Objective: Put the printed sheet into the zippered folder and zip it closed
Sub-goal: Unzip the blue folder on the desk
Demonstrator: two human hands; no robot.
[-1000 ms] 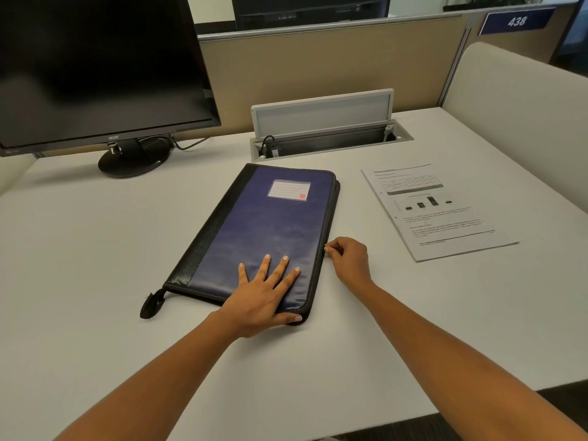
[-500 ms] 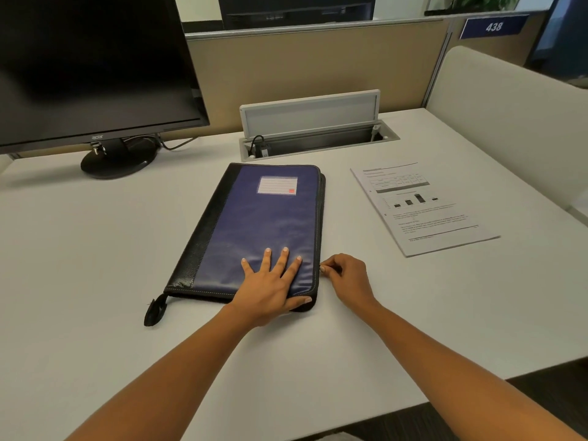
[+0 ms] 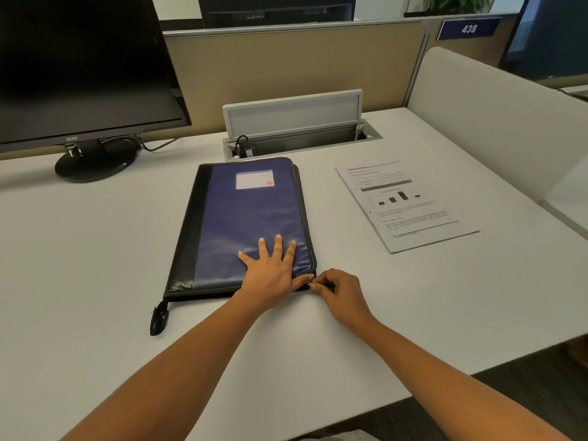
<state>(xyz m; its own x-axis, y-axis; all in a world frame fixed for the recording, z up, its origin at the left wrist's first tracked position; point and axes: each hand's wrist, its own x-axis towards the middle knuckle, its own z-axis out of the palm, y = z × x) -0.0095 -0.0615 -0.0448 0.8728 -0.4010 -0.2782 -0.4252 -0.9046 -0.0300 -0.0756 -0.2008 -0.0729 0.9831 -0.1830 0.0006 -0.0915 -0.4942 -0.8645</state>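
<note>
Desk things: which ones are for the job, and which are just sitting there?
For the job: folder, under the left hand; zip pull, pinched by the right hand; sheet, lying beside the folder.
Just sitting: monitor, open cable box, 438 sign.

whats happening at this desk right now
A person presses their left hand flat on the cover of a blue and black zippered folder lying closed on the white desk. Their right hand pinches what looks like the zipper pull at the folder's near right corner. The white printed sheet with a bar chart lies to the right, not yet inside.
</note>
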